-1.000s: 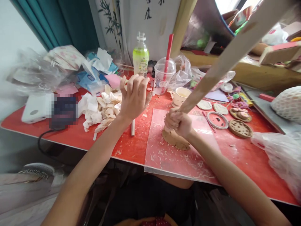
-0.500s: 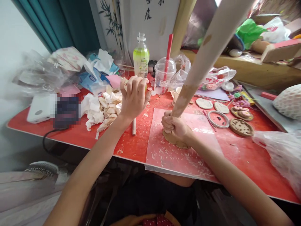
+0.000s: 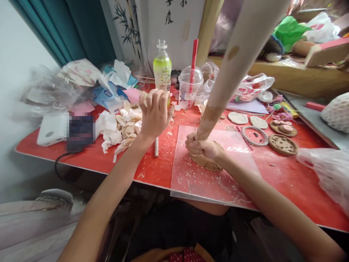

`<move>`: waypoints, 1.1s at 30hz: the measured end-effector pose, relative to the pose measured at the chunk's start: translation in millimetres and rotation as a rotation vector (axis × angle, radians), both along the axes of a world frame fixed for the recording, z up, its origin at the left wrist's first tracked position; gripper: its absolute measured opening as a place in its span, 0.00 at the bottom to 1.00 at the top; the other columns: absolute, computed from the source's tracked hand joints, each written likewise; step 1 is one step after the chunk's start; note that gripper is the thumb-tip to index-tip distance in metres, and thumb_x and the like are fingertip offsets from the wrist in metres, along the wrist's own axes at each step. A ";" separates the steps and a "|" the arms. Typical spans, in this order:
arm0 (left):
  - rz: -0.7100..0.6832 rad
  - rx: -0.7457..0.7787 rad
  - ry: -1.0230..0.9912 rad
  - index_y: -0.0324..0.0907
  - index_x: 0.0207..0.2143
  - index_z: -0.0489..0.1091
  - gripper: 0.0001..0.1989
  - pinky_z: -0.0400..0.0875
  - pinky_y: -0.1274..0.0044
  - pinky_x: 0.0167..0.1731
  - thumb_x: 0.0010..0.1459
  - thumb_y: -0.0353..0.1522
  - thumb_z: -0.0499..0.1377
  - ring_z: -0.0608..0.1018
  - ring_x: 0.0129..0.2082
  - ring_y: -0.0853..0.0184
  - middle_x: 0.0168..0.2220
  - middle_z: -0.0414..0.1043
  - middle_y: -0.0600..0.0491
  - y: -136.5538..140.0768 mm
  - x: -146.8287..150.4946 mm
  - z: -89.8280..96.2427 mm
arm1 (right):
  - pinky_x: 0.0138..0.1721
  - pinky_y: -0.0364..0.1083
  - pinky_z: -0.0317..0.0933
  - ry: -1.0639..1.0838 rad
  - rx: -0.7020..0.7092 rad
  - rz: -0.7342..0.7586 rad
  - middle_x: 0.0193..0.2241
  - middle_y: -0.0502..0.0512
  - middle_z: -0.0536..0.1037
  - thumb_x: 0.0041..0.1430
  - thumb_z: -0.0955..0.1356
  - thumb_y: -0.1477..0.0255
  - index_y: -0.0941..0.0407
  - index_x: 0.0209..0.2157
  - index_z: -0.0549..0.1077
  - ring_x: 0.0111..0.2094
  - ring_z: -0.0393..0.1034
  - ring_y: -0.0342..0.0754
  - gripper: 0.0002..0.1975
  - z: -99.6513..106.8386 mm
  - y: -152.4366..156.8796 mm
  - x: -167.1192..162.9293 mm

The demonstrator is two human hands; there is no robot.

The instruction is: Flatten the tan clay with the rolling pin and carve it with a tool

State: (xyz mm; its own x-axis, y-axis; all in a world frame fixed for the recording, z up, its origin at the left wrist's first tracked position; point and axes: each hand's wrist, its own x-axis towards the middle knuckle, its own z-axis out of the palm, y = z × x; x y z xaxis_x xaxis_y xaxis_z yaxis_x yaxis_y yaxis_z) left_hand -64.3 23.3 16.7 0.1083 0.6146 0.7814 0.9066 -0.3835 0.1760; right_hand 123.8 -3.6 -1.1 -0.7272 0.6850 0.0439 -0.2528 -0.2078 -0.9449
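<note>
My right hand (image 3: 200, 147) is closed around the lower end of a long, thick, pale stick (image 3: 230, 72). The stick leans up toward the upper right, and its lower part is smeared brown. Under that fist lies a flat lump of brown clay (image 3: 208, 163) on a clear plastic sheet (image 3: 188, 185); whether the stick's tip touches the clay is hidden. My left hand (image 3: 155, 114) is raised over the table in front of the bottle, its fingers loosely bent and the thumb apart, with nothing seen in it. A thin rod (image 3: 156, 147) lies below it.
A green-labelled bottle (image 3: 161, 67) and a plastic cup (image 3: 188, 87) with a red straw stand behind. Crumpled paper (image 3: 127, 125) is at left. To the right are a ring (image 3: 255, 135), clay discs (image 3: 283, 145) and a plastic bag (image 3: 327, 174). Crumbs litter the red table (image 3: 148, 171).
The view has shifted slightly. My right fist and the stick have moved a little on the clay, and more clay shows to the right of the fist. My left hand keeps its pose.
</note>
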 end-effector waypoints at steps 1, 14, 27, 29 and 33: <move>0.001 0.001 0.006 0.45 0.56 0.58 0.21 0.39 0.56 0.61 0.64 0.42 0.43 0.58 0.61 0.54 0.56 0.62 0.44 -0.1 1.0 -1.0 | 0.11 0.38 0.39 -0.016 -0.004 -0.004 0.10 0.41 0.55 0.40 0.68 0.73 0.55 0.14 0.57 0.11 0.45 0.34 0.13 0.7 -0.3 -1.6; 0.016 -0.017 0.064 0.45 0.56 0.58 0.22 0.39 0.55 0.61 0.64 0.44 0.43 0.59 0.60 0.53 0.56 0.63 0.44 -1.1 3.3 -4.4 | 0.11 0.39 0.41 0.126 0.008 -0.187 0.08 0.41 0.50 0.44 0.67 0.71 0.55 0.12 0.51 0.09 0.43 0.35 0.19 11.0 -4.6 10.0; 0.059 -0.058 0.091 0.42 0.55 0.60 0.22 0.38 0.56 0.61 0.65 0.41 0.42 0.59 0.60 0.54 0.56 0.63 0.41 -0.3 8.7 -7.6 | 0.10 0.37 0.40 0.005 -0.022 0.080 0.09 0.42 0.56 0.43 0.68 0.74 0.56 0.15 0.60 0.10 0.45 0.35 0.12 -6.7 -15.5 14.5; 0.071 -0.033 0.135 0.42 0.55 0.60 0.21 0.40 0.57 0.61 0.65 0.41 0.42 0.61 0.59 0.54 0.55 0.64 0.42 -0.2 10.6 -9.3 | 0.11 0.36 0.42 0.041 0.015 -0.105 0.09 0.41 0.56 0.45 0.67 0.73 0.56 0.16 0.60 0.11 0.46 0.34 0.11 -7.9 -24.7 13.3; 0.065 -0.031 0.154 0.42 0.55 0.60 0.21 0.42 0.58 0.61 0.64 0.41 0.43 0.62 0.59 0.54 0.55 0.64 0.42 -1.2 14.6 -10.7 | 0.13 0.37 0.44 0.082 0.040 -0.311 0.09 0.40 0.56 0.45 0.68 0.72 0.56 0.16 0.59 0.12 0.45 0.34 0.12 -10.6 -30.3 12.6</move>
State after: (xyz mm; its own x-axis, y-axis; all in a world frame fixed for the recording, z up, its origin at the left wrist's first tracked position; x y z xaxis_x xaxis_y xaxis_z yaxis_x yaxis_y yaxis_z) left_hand -49.7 22.1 6.0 0.1841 0.6480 0.7391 0.9466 -0.3193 0.0441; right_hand 136.4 -34.0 -11.7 -0.4759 0.8705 0.1255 -0.3742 -0.0713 -0.9246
